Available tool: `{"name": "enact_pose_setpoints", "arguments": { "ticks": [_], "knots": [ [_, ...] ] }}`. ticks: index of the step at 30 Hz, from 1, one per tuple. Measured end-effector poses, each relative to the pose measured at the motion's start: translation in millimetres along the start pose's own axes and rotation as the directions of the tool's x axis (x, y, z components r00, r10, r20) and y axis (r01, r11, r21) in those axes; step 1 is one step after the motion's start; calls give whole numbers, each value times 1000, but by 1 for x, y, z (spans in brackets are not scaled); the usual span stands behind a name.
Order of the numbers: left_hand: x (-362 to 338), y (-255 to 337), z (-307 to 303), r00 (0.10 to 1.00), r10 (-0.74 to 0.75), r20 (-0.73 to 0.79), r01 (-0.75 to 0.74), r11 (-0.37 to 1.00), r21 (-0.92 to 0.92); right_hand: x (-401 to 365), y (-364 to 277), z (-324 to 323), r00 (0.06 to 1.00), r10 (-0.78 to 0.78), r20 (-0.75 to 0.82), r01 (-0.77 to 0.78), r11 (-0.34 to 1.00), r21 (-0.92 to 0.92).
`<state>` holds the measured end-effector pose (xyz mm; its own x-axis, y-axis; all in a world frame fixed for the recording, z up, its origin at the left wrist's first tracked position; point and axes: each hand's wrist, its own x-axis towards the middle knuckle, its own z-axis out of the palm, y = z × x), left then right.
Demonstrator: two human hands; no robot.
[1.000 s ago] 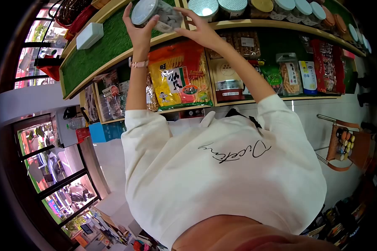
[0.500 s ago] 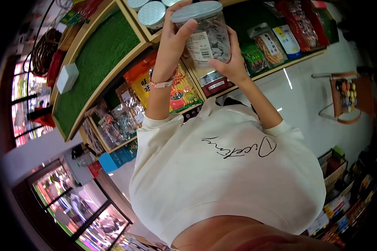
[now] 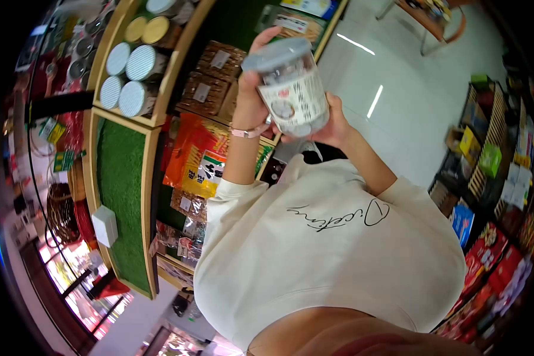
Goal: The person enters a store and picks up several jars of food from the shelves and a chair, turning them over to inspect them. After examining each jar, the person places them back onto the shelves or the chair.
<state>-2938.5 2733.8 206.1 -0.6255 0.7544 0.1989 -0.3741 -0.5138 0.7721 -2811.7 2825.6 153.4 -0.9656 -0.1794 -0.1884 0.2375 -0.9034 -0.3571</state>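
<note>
Fingers (image 3: 266, 39) of both hands are spread about as wide as the one labelled clear plastic jar (image 3: 296, 98) they grip: left hand (image 3: 253, 105) along its left wall and blue-grey lid (image 3: 277, 54), right hand (image 3: 337, 127) nearer its base. It lies directly between them, long axis tilted, lid far and left, base near and right. Left stand five pale-lidded jars (image 3: 141, 62), the farthest cut off, two yellow-lidded jars (image 3: 155, 31) and, nearer, one white block (image 3: 105, 226).

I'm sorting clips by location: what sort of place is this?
Probably a snack or grocery shop: a wooden display holds grouped lidded jars, with a large printed bag and labelled packets nearby.
</note>
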Motion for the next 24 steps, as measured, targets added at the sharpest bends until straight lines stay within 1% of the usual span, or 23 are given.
{"name": "enact_pose_setpoints", "arguments": {
  "ticks": [1, 2, 3, 5, 6, 9, 10, 13, 14, 17, 18, 21, 22, 24],
  "knots": [
    [3, -1, 16, 996, -52, -73, 45, 994, -98, -12, -4, -1, 970, -81, -230, 56, 992, -115],
    [7, -8, 19, 995, -54, -82, 50, 997, -62, -19, -10, -26, 937, -168, -305, 104, 971, -215],
    [14, -17, 22, 995, -53, -86, 52, 998, -22, -35, -18, -29, 917, -297, -266, 202, 921, -332],
    [29, -42, 38, 995, -91, -29, 90, 995, -35, -66, -42, -30, 834, -532, -144, 380, 744, -549],
    [34, -55, 49, 994, -111, -6, 111, 993, -43, -78, -49, -33, 774, -626, -97, 447, 649, -616],
    [52, -97, 95, 972, -235, -5, 234, 968, -89, -111, -72, -28, 584, -812, 13, 551, 384, -741],
    [58, -106, 115, 961, -275, -7, 273, 956, -107, -124, -85, -35, 573, -820, -1, 585, 410, -700],
    [89, -147, 161, 942, -334, 25, 335, 941, -48, -161, -120, -64, 511, -852, -116, 587, 445, -676],
    [101, -165, 177, 936, -343, 81, 347, 937, -41, -176, -132, -80, 506, -845, -176, 586, 486, -649],
    [131, -211, 219, 898, -409, 162, 421, 906, -50, -223, -175, -98, 550, -780, -300, 656, 625, -423],
    [139, -225, 236, 908, -372, 192, 375, 927, 22, -235, -190, -105, 545, -778, -313, 664, 628, -406],
    [161, -263, 279, 898, -378, 224, 388, 922, 1, -265, -222, -120, 509, -808, -297, 705, 589, -395],
    [169, -275, 289, 884, -394, 252, 403, 915, 17, -275, -234, -126, 492, -819, -294, 722, 573, -388],
    [184, -293, 308, 879, -407, 248, 402, 913, 74, -287, -254, -138, 474, -829, -297, 749, 557, -360]
  ]
}}
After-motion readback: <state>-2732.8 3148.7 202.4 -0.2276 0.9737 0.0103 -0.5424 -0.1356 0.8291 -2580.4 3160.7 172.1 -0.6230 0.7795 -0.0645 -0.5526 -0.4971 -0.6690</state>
